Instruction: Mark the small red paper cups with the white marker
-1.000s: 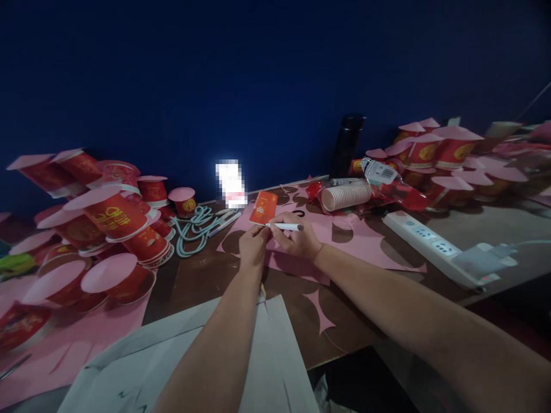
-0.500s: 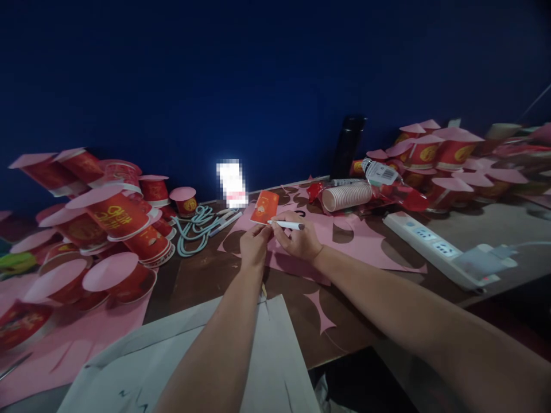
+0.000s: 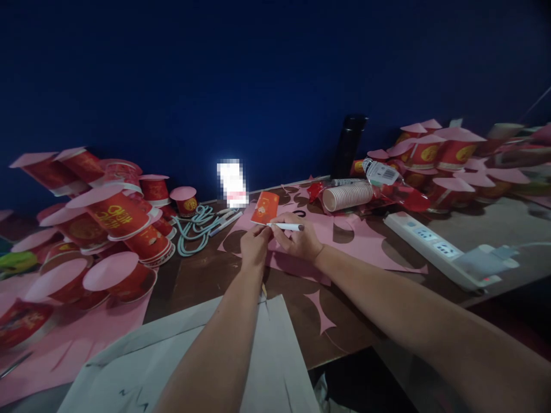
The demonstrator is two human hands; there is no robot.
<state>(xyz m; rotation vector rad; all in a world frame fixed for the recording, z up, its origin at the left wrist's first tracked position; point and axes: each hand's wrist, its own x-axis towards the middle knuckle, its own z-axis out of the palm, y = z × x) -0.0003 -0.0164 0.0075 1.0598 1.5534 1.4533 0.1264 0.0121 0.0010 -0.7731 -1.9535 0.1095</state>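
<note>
My left hand (image 3: pixel 255 245) is closed at the near edge of a red paper cup (image 3: pixel 266 206), fingers pinched by its rim. The cup lies tilted, its narrower end pointing away and gold-white print on its side. My right hand (image 3: pixel 297 238) grips a white marker pen (image 3: pixel 286 226) with a dark end. The pen's tip points left and meets the cup's rim close to my left fingertips; the exact contact is too small to make out. Under both hands lies a pink paper sheet (image 3: pixel 361 244) with round holes cut in it.
Red cups with pink paper discs (image 3: pixel 111 269) crowd the left; more such cups (image 3: pixel 458 152) stand back right. A pale cable (image 3: pixel 193 232), a blurred bright screen (image 3: pixel 232 183), a stack of cups (image 3: pixel 348 197), a black bottle (image 3: pixel 349 146) and a power strip (image 3: pixel 430 244) surround the hands.
Almost nothing differs. The marker pen has tilted slightly at the cup's rim, and both hands stay in place.
</note>
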